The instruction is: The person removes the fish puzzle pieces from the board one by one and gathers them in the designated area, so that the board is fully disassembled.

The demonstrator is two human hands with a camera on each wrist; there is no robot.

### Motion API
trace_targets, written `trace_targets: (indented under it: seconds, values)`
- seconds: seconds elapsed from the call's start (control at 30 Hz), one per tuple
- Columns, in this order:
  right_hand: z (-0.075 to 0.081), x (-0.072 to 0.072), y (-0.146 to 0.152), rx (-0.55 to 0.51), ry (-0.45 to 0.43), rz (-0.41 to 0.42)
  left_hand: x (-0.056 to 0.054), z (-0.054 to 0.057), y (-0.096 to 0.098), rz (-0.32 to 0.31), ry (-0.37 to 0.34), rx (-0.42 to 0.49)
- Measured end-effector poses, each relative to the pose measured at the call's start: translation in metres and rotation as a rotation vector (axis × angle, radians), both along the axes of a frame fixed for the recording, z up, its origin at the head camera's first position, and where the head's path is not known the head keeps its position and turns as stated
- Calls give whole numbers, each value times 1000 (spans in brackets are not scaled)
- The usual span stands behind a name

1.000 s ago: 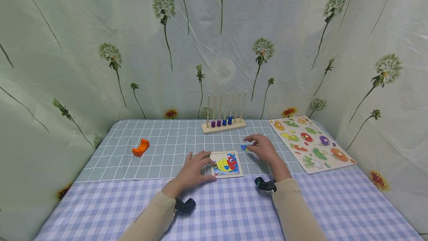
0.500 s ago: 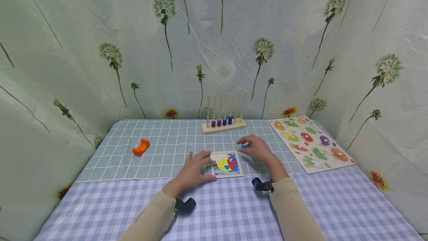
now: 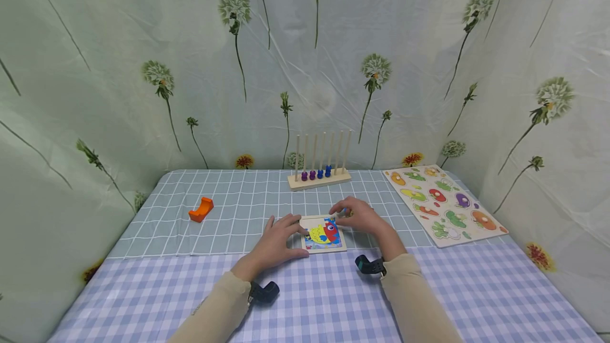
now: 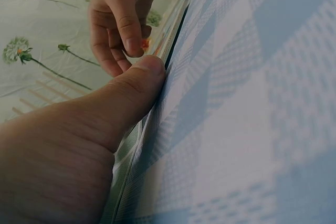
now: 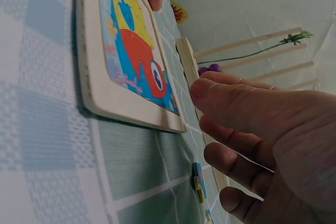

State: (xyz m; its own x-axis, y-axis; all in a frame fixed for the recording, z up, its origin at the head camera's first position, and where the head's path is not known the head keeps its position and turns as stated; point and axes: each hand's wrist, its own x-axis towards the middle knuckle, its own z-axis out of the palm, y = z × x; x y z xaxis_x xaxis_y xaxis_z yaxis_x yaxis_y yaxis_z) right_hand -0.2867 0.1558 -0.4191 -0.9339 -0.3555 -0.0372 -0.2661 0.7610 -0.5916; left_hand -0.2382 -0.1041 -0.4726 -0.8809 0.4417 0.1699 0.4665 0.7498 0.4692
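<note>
From the left, a pale curtain (image 3: 324,78) printed with dandelions and thin stems hangs behind the work surface and wraps round to the right, creased and softly shiny in places. Along its foot sit a few red and yellow printed blooms (image 3: 244,162). The surface carries two cloths: a grey-green one (image 3: 248,195) with white grid lines at the far side and a blue-and-white check (image 3: 329,290) at the near side, meeting in a nearly straight line.

On the grid, at the left, stands a curved orange block (image 3: 202,210). Next comes the left hand (image 3: 276,242), fingers spread and apart, touching the left side of a wooden puzzle tray (image 3: 329,251). The tray lies flat at the centre, its near edge by the cloths' meeting line; inside is a red and yellow fish (image 3: 321,233), with a bare strip at the far side. Beyond stands a peg rack (image 3: 310,185) with purple and blue beads (image 3: 320,174).

The right hand (image 3: 359,218) hovers at the tray's far right corner, fingers bent towards the thumb; whether it pinches anything cannot be told. Loose puzzle pieces (image 5: 199,182) lie near it. Rightmost, a vegetable board (image 3: 450,203) rests at an angle.
</note>
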Motion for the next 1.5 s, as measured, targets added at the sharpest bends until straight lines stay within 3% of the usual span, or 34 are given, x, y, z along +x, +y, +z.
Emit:
trace_targets:
  seconds: [0.33,1.5]
  values:
    - [-11,-3,-4,18,-6,53,-1,-1,-1,-6,-4,10]
    - [-16,-1,-11,12,-31,17,0,1,0,-7,-11,11]
